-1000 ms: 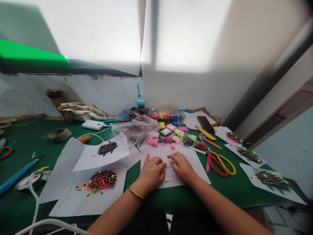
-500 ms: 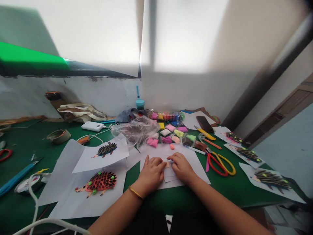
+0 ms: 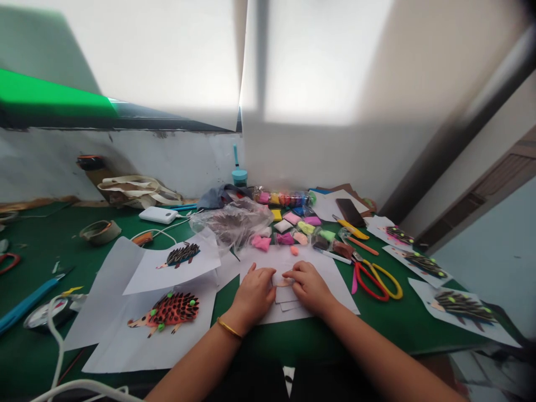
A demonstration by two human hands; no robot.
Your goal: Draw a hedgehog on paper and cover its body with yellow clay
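Note:
A small flat piece of peach-coloured clay (image 3: 283,283) lies on a small stack of white paper (image 3: 288,305), on top of a larger white sheet (image 3: 335,296). My right hand (image 3: 310,287) is over the stack, index finger bent out across the clay and the other fingers curled; its thumb is mostly hidden. Resting at the stack's left edge, my left hand (image 3: 255,291) has its fingers slightly bent and the thumb apart from them. A small orange clay lump (image 3: 294,250) sits just beyond the hands.
Several bagged clay pieces (image 3: 285,226) lie at the back. On the right are scissors (image 3: 377,282), a yellow cutter (image 3: 354,228), a phone (image 3: 350,212) and hedgehog pictures (image 3: 464,307). To the left are a clay hedgehog (image 3: 171,314), a blue tool (image 3: 29,301) and white cable (image 3: 56,335).
My left hand has drawn slightly left, its fingertips leaving the clay. My right index finger has reached left over the clay, and more of the small paper shows.

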